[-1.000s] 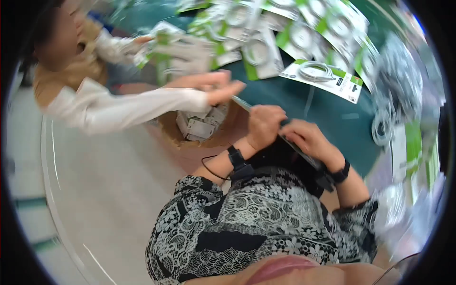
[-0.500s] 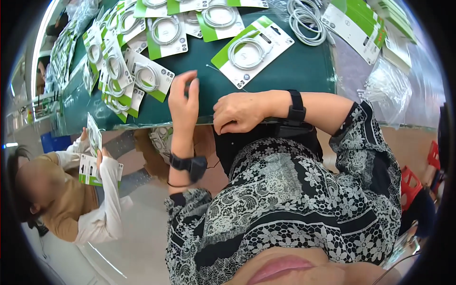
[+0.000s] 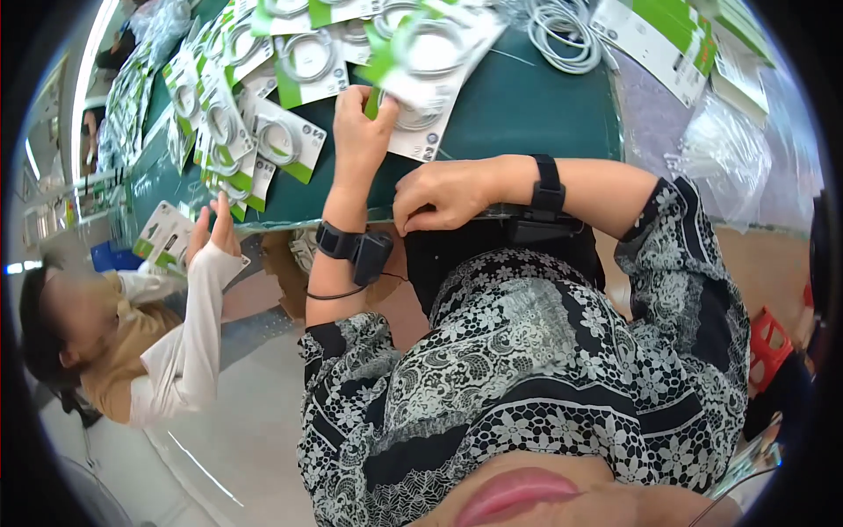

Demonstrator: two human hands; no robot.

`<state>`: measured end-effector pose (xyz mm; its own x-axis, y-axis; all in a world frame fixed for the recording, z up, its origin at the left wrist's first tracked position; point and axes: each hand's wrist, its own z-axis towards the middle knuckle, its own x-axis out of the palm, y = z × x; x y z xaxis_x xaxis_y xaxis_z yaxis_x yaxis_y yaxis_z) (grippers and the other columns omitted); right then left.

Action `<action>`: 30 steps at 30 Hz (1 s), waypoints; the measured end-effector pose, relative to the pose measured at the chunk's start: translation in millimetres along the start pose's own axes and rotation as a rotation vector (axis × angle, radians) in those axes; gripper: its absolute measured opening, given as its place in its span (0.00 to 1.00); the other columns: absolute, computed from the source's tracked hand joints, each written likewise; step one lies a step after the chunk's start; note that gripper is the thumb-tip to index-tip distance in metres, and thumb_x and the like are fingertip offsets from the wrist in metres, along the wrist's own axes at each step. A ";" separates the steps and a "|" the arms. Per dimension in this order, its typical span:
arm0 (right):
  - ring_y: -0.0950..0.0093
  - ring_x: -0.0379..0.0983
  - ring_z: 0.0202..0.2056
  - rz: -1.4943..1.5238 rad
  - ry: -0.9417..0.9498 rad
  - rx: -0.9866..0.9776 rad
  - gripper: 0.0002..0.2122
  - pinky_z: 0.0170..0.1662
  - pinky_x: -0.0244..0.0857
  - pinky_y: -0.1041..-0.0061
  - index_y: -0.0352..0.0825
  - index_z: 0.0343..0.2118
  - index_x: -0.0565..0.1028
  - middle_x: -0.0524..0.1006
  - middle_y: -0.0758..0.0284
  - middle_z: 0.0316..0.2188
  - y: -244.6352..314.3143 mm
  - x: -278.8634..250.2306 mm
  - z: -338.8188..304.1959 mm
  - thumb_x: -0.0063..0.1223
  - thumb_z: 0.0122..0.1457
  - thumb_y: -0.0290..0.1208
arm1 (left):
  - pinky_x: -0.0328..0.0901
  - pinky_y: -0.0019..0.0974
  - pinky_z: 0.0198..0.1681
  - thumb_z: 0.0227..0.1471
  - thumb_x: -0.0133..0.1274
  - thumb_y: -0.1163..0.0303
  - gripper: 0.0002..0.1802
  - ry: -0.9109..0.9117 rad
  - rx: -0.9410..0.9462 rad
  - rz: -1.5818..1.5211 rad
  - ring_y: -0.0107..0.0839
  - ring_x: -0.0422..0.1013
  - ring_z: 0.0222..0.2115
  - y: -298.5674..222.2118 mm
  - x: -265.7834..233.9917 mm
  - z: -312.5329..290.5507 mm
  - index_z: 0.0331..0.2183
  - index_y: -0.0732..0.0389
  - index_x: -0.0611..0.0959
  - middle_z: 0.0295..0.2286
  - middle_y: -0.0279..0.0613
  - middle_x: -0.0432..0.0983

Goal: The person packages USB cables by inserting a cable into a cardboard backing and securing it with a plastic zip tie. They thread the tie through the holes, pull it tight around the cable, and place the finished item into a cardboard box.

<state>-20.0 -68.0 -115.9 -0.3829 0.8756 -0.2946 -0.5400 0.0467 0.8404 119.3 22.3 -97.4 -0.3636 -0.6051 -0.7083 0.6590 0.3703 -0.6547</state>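
Note:
My left hand (image 3: 362, 140) is closed on the near corner of a green-and-white cable card (image 3: 411, 86), which is smeared by motion. Coiled white cable shows on that card. Beneath it, partly covered, lies another white card (image 3: 425, 146) with a coiled cable on the green table. Close to the table's front edge, my right hand (image 3: 446, 195) rests with its fingers curled under. What those fingers hold, if anything, is hidden. Left of my left hand lies a packaged cable card (image 3: 283, 140).
Many cable cards (image 3: 224, 123) are heaped along the left of the green table (image 3: 544, 123). Loose coiled cable (image 3: 565, 39) lies at the back right, near more cards (image 3: 654, 48) and a clear bag of white strips (image 3: 724, 158). A co-worker (image 3: 145, 338) sits at left, near a card (image 3: 162, 230).
My left hand has moved up and right and taken hold of a cable card. A card formerly lying alone is now partly covered. The co-worker's hand has lifted; my right hand has barely moved.

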 end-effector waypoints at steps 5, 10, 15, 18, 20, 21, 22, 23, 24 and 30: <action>0.68 0.72 0.27 0.106 -0.067 0.091 0.05 0.31 0.65 0.74 0.31 0.28 0.76 0.75 0.64 0.24 21.3 -8.6 6.5 0.51 0.57 0.25 | 0.63 0.29 0.32 0.54 0.53 0.67 0.11 -0.112 -0.309 -0.498 0.23 0.65 0.27 9.6 1.1 -32.8 0.33 0.65 0.72 0.28 0.37 0.68; 0.73 0.71 0.28 -0.092 -0.363 0.127 0.05 0.32 0.65 0.76 0.32 0.32 0.76 0.74 0.65 0.26 11.5 -17.0 3.4 0.51 0.59 0.28 | 0.61 0.23 0.32 0.57 0.51 0.70 0.12 -0.418 -0.248 -0.788 0.16 0.61 0.30 13.2 -0.2 -46.3 0.39 0.65 0.68 0.30 0.32 0.67; 0.84 0.68 0.34 -0.120 -0.899 0.369 0.12 0.37 0.64 0.81 0.32 0.42 0.72 0.74 0.72 0.32 -14.6 -45.1 16.9 0.51 0.61 0.34 | 0.61 0.23 0.34 0.57 0.51 0.71 0.12 -0.491 -0.186 -0.801 0.16 0.62 0.30 1.7 2.6 -54.9 0.40 0.64 0.67 0.31 0.31 0.67; 0.86 0.67 0.35 -0.049 -0.861 0.408 0.14 0.38 0.63 0.83 0.31 0.45 0.71 0.74 0.74 0.33 -18.2 -50.4 13.7 0.51 0.62 0.35 | 0.62 0.24 0.37 0.57 0.51 0.71 0.13 -0.451 -0.174 -0.799 0.17 0.64 0.32 -3.5 10.0 -58.1 0.41 0.63 0.67 0.33 0.32 0.68; 0.87 0.67 0.35 0.152 -0.775 0.468 0.14 0.39 0.63 0.84 0.31 0.45 0.72 0.75 0.74 0.33 -17.8 -52.0 11.7 0.51 0.62 0.35 | 0.64 0.25 0.40 0.57 0.52 0.70 0.14 -0.382 -0.161 -0.815 0.19 0.66 0.35 -6.3 13.1 -58.5 0.43 0.63 0.69 0.35 0.33 0.70; 0.87 0.67 0.35 0.149 -0.777 0.470 0.14 0.39 0.63 0.84 0.31 0.45 0.72 0.75 0.74 0.33 -16.8 -53.0 9.8 0.51 0.62 0.35 | 0.64 0.25 0.40 0.57 0.52 0.70 0.14 -0.380 -0.161 -0.818 0.19 0.66 0.35 -7.3 14.0 -57.6 0.43 0.63 0.69 0.35 0.33 0.70; 0.87 0.66 0.35 0.126 -0.753 0.495 0.14 0.39 0.62 0.84 0.31 0.45 0.72 0.75 0.74 0.33 -15.3 -54.5 7.2 0.51 0.62 0.35 | 0.64 0.26 0.42 0.57 0.52 0.70 0.15 -0.302 -0.207 -0.992 0.20 0.67 0.36 -8.7 14.2 -55.9 0.44 0.63 0.69 0.37 0.34 0.71; 0.87 0.66 0.35 0.105 -0.726 0.517 0.14 0.39 0.62 0.85 0.31 0.45 0.72 0.75 0.74 0.33 -14.2 -56.0 6.1 0.51 0.62 0.35 | 0.65 0.27 0.43 0.57 0.52 0.69 0.16 -0.224 -0.252 -1.161 0.21 0.68 0.38 -9.9 13.1 -54.0 0.45 0.63 0.70 0.39 0.35 0.72; 0.87 0.66 0.35 0.084 -0.699 0.538 0.14 0.40 0.62 0.85 0.31 0.45 0.73 0.75 0.74 0.32 -13.5 -56.9 6.1 0.51 0.62 0.35 | 0.65 0.28 0.45 0.57 0.53 0.69 0.17 -0.142 -0.297 -1.327 0.22 0.69 0.40 -10.2 12.4 -52.6 0.47 0.63 0.71 0.41 0.36 0.73; 0.87 0.66 0.35 0.190 -0.720 0.461 0.13 0.41 0.62 0.84 0.31 0.44 0.74 0.75 0.75 0.32 -16.3 -54.9 4.2 0.51 0.62 0.34 | 0.65 0.30 0.47 0.57 0.53 0.68 0.19 -0.183 -0.246 -1.370 0.25 0.70 0.43 -2.7 17.3 -57.2 0.49 0.63 0.72 0.44 0.37 0.73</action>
<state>12.9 -114.8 -111.5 0.2147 0.9718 0.0975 -0.0988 -0.0777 0.9921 73.6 51.2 -123.0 -0.5129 -0.6562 0.5534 -0.2819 -0.4802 -0.8306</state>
